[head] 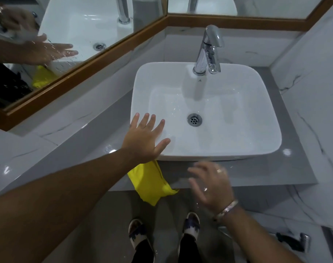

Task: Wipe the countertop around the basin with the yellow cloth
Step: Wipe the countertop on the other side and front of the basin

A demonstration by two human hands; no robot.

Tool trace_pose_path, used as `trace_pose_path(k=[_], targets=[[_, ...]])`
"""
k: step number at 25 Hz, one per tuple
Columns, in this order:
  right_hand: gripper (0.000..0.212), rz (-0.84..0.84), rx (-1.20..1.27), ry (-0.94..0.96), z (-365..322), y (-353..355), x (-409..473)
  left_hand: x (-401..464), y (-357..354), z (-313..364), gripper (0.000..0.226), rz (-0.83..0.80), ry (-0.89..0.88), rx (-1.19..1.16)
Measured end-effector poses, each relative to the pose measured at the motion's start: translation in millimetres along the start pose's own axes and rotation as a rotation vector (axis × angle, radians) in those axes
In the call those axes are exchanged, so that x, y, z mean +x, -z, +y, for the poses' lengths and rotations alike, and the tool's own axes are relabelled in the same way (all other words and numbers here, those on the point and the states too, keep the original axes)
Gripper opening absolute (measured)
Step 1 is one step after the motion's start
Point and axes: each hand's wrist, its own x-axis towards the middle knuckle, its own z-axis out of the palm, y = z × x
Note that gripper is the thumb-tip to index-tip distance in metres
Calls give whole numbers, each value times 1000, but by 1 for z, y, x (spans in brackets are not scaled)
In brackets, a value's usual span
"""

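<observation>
The yellow cloth (149, 182) lies bunched on the grey countertop (256, 171), in front of the basin's left corner, with one end hanging over the front edge. My left hand (144, 138) is spread flat, fingers apart, over the front-left rim of the white basin (262, 118), just above the cloth and holding nothing. To the right of the cloth my right hand (209, 184) hovers over the counter's front edge, blurred, fingers apart and wet. It wears a ring and a metal bracelet.
A chrome tap (208, 50) stands at the back of the basin above the drain (194, 119). A wood-framed mirror (97, 54) runs along the left and back walls. A marble wall closes the right side. My feet are on the floor below, and a spray handle (292, 242) lies at lower right.
</observation>
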Motion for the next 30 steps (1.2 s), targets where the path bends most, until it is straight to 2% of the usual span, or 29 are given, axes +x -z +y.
trace_pose_path(k=[2,4,5,7,10,13,15,16,19,22,24,26,28,30], targets=[[50,49,-138,-171,30,24,33,1,0,0,75,3,14,3],[70,-115,-363,-349,53,26,65,0,-1,1,74,7,26,10],[76,-202,-447,-374,60,19,71,-1,-2,1,74,5,31,15],[76,-288,-522,-333,67,10,71,-1,-3,0,75,0,42,26],[75,-339,-506,-335,63,11,69,-10,5,4,78,36,75,2],[77,-378,-423,-261,23,-4,83,-57,-6,11,85,122,310,-146],[77,-416,-301,-158,-25,-36,97,-105,-34,15,89,103,446,-200],[78,-424,-250,-116,-49,-52,107,-125,-53,15,89,78,457,-202],[80,-464,-196,-77,-82,-78,131,-136,-98,19,85,-105,358,-260],[79,-462,-208,-91,-78,-84,133,-114,-120,26,89,-152,182,-267],[79,-457,-224,-87,-77,-84,133,-108,-129,0,87,-163,143,-219],[77,-465,-232,-84,-80,-85,134,-111,-125,-61,86,-160,266,-189],[76,-462,-224,-70,-82,-82,134,-127,-115,-115,83,-76,413,-114],[76,-478,-225,-64,-82,-80,135,-142,-109,-121,85,-50,378,-116]])
